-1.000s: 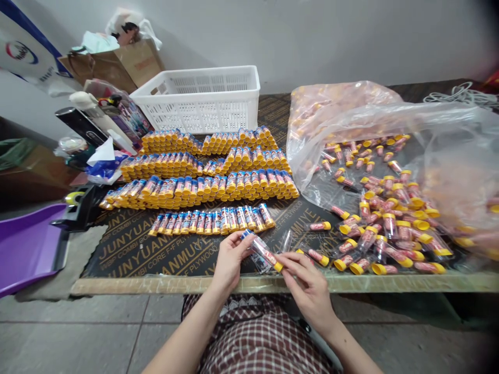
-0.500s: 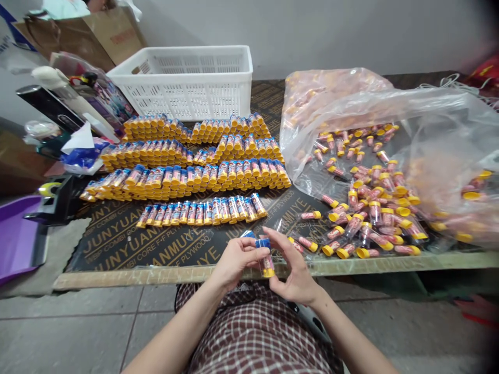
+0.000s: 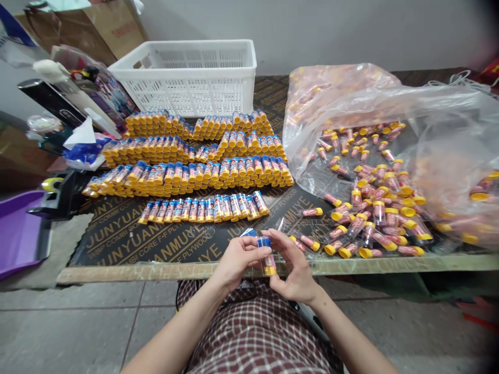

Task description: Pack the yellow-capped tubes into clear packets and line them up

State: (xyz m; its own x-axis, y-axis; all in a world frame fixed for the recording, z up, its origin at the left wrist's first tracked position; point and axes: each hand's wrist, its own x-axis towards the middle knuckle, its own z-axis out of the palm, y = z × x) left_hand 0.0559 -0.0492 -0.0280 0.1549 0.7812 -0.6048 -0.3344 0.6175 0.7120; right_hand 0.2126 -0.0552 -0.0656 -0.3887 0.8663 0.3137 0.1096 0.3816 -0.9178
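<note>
A small clear tube (image 3: 269, 265) with a yellow cap and a blue label at its top is pinched by my left hand (image 3: 238, 259), thumb across the label. Behind those fingers shows a bit of blue-and-white labels (image 3: 248, 233). My right hand (image 3: 295, 267) curves around the tube's right side, its fingers and thumb apart, fingertips near the blue end. Beyond my hands lies a short row of labelled tubes (image 3: 201, 210), and behind it stand stacked rows of labelled tubes (image 3: 183, 176). Unlabelled pink tubes with yellow caps (image 3: 380, 212) lie heaped on the right.
A white plastic basket (image 3: 191, 91) stands against the wall. Clear plastic bags (image 3: 331, 93) spread over the right side of the table. Bottles (image 3: 58, 101), a tissue pack (image 3: 83, 148) and a purple dustpan (image 3: 19, 228) are at the left. The table's front edge (image 3: 132, 272) runs below my hands.
The camera view has shifted slightly, so the table's things appear a little to the right and the basket higher. My hands keep nearly the same pose around the tube.
</note>
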